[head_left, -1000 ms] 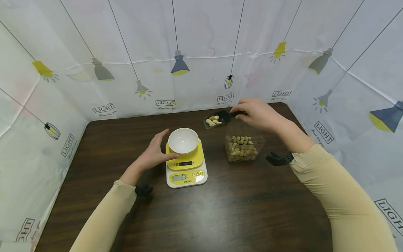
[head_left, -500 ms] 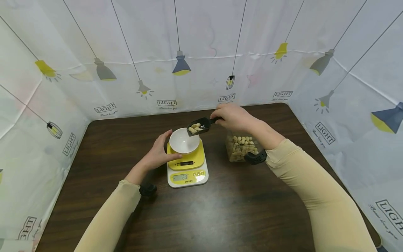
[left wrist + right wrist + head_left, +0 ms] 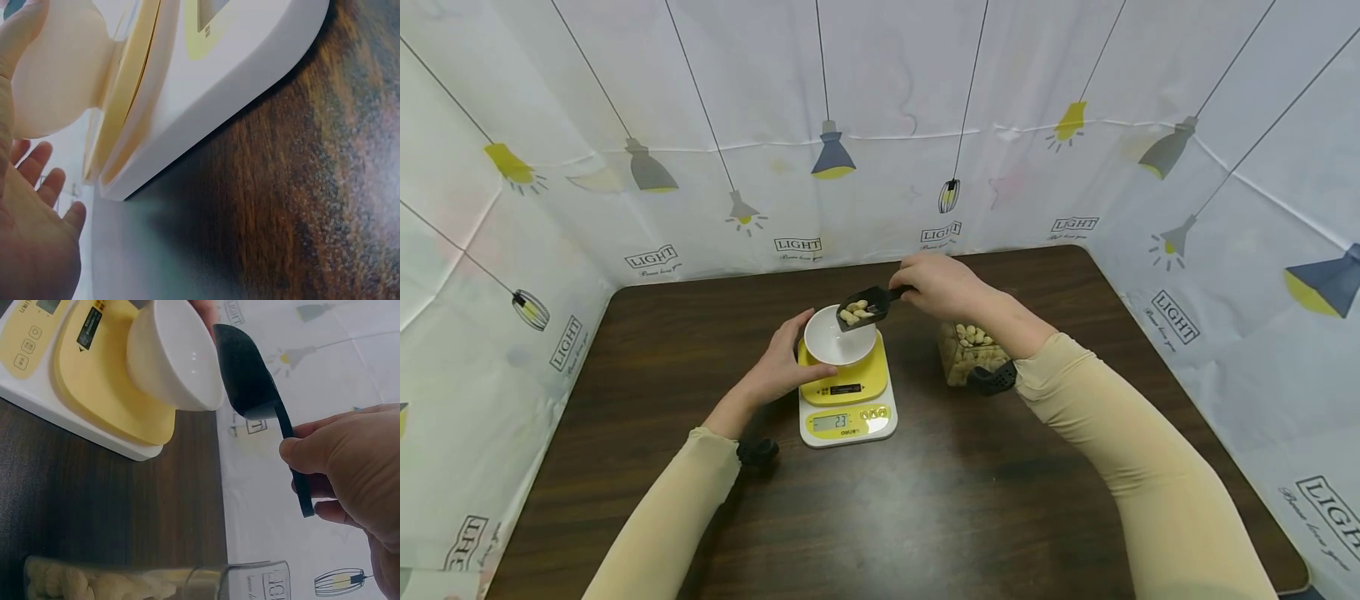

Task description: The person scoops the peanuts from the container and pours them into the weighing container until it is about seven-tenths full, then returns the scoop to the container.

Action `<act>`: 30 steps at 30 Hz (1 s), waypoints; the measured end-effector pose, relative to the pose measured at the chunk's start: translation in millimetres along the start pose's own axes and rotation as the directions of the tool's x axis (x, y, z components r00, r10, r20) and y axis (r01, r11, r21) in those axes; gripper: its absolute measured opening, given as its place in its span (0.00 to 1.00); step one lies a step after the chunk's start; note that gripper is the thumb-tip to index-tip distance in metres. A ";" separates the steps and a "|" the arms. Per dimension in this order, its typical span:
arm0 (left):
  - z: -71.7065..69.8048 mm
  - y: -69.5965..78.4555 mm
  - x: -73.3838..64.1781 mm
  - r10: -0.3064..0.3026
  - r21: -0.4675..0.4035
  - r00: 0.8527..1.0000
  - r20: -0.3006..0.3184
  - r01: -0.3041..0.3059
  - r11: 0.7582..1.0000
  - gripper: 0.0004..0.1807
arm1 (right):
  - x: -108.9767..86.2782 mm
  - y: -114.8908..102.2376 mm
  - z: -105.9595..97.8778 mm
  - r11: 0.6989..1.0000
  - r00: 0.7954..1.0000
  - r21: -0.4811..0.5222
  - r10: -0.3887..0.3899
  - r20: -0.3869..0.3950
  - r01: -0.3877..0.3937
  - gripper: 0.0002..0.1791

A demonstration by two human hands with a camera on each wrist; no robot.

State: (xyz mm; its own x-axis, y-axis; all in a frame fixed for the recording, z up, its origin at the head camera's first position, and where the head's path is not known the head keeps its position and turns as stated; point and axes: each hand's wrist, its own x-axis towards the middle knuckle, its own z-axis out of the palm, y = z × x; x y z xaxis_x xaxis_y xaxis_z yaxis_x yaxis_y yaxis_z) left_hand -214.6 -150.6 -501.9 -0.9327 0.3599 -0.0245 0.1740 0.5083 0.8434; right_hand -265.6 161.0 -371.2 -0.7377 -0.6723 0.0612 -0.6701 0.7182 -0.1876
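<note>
A white bowl [image 3: 827, 343] stands on the yellow platform of a kitchen scale [image 3: 848, 423], whose display appears to read 2.3. My left hand [image 3: 778, 363] is spread at the bowl's left side, thumb in front and fingers behind; in the left wrist view the fingers [image 3: 53, 181] look loosely extended. My right hand [image 3: 942, 287] pinches the handle of a black scoop [image 3: 874, 307]. Several unshelled peanuts [image 3: 854, 313] lie in the scoop, which hangs over the bowl's right back rim. From the right wrist view, the scoop [image 3: 247, 375] sits just above the bowl [image 3: 181, 356], slightly tilted.
A clear plastic container [image 3: 953, 367] of peanuts stands right of the scale, partly hidden by my right forearm. The dark wooden table [image 3: 880, 517] meets white printed curtains [image 3: 865, 192] at the back and sides. A black wrist strap [image 3: 992, 379] hangs under the right sleeve.
My right hand has carried the scoop of peanuts leftward from above the container to over the bowl. The left hand has stayed by the bowl.
</note>
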 end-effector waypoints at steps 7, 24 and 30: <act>1.9 -1.7 1.1 0.005 -0.006 1.000 -0.012 -0.005 1.000 0.64 | 5.7 -3.0 5.1 0.998 0.999 -0.047 -0.031 -0.031 0.030 0.11; 2.0 -1.1 1.9 -0.021 -0.025 1.000 -0.003 0.021 0.999 0.64 | 20.9 -14.9 14.2 0.963 0.988 -0.240 -0.139 -0.066 0.119 0.14; 1.1 -0.3 1.9 -0.007 -0.039 1.000 -0.001 0.007 0.999 0.63 | 23.9 -18.2 13.8 0.923 0.972 -0.343 -0.216 -0.089 0.173 0.13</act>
State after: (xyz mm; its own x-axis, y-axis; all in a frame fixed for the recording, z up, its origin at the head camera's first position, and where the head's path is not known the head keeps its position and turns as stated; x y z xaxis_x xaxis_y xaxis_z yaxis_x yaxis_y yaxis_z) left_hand -216.1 -149.2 -502.8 -0.9343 0.3552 -0.0302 0.1548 0.4803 0.8633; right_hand -269.9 129.4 -379.8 -0.5803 -0.7925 0.1876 -0.7745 0.6082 0.1738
